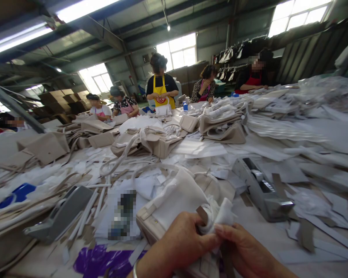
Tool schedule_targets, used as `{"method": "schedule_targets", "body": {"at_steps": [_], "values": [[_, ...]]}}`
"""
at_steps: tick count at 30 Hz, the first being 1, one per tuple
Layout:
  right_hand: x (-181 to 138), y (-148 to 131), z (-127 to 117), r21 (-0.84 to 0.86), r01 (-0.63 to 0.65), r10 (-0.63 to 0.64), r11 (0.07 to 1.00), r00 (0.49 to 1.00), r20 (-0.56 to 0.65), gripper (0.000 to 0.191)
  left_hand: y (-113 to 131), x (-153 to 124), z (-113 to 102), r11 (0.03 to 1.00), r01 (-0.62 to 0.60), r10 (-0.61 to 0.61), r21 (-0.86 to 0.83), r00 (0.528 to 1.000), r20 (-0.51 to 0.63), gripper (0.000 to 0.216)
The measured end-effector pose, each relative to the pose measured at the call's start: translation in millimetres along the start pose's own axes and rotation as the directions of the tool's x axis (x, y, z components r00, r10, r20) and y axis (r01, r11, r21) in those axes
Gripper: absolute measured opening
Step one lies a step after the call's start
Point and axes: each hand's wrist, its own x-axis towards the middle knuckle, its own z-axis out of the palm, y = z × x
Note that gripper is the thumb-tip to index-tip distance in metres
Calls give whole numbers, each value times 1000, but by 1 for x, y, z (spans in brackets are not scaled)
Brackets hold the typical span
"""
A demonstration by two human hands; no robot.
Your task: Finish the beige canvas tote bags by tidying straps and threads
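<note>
A beige handbag (174, 200) lies in front of me on the cluttered table, partly wrapped in white paper (217, 214). My left hand (181, 241) is closed round the crumpled white paper at the bag's near end. My right hand (243, 251) pinches the same paper from the right, with its fingertips against the left thumb. A brown strap piece (202, 213) sticks up between the paper and my left fingers. A bracelet shows on my left wrist.
Grey tape dispensers sit at left (60, 216) and right (261, 187). Piles of beige bags (150, 141), paper strips and white sheets cover the table. Purple plastic (101, 260) lies near the front edge. Several people in aprons work along the far side.
</note>
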Motion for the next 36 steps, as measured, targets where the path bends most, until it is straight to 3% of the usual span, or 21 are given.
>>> {"method": "schedule_targets", "body": {"at_steps": [3, 9, 11, 14, 17, 20, 21, 23, 25, 27, 32, 34, 36], "values": [[-2, 1, -4, 20, -1, 0, 1000, 998, 58, 30, 1, -2, -1, 999, 36, -35, -37, 999, 39, 37], [3, 5, -3, -29, 29, -27, 999, 998, 57, 30, 5, -3, -1, 980, 101, -91, 175, 994, -64, 46], [4, 3, -2, -100, 24, -19, 995, 999, 49, 33, 9, -3, -2, 971, 109, -96, 210, 993, -72, 47], [-2, -6, -7, -357, 52, -39, 933, 998, 45, 44, 15, -1, -3, 970, 129, -123, 205, 992, -39, 42], [-16, -15, -22, -591, 87, -28, 802, 994, 109, 66, 18, 1, -6, 963, 140, -136, 231, 990, -34, 38], [-30, -14, -38, -718, 18, 62, 696, 994, 85, 91, 17, 4, -8, 946, 152, -140, 285, 988, -63, 39], [-33, -13, -40, -751, 8, 48, 661, 997, 52, 88, 17, 5, -8, 943, 151, -138, 298, 988, -62, 40], [-35, -11, -42, -815, 57, -78, 576, 997, 15, 63, 17, 7, -9, 937, 142, -131, 319, 990, -54, 41], [-35, -14, -38, -883, 138, -238, 448, 971, 32, 32, 18, 7, -9, 935, 136, -129, 328, 991, -45, 39], [-35, -25, -34, -929, 190, -323, 316, 943, 83, 20, 20, 6, -9, 935, 140, -134, 325, 990, -42, 38], [-44, -57, -32, -957, 287, -274, 44, 925, 265, 19, 18, 4, -10, 945, 153, -151, 290, 988, -30, 39], [-47, -63, -33, -919, 384, -271, -86, 879, 392, 43, 16, 5, -11, 950, 141, -141, 280, 990, -19, 38], [-45, -65, -28, -849, 477, -248, -227, 815, 524, 49, 14, 6, -10, 950, 126, -126, 286, 992, -19, 37]]}}
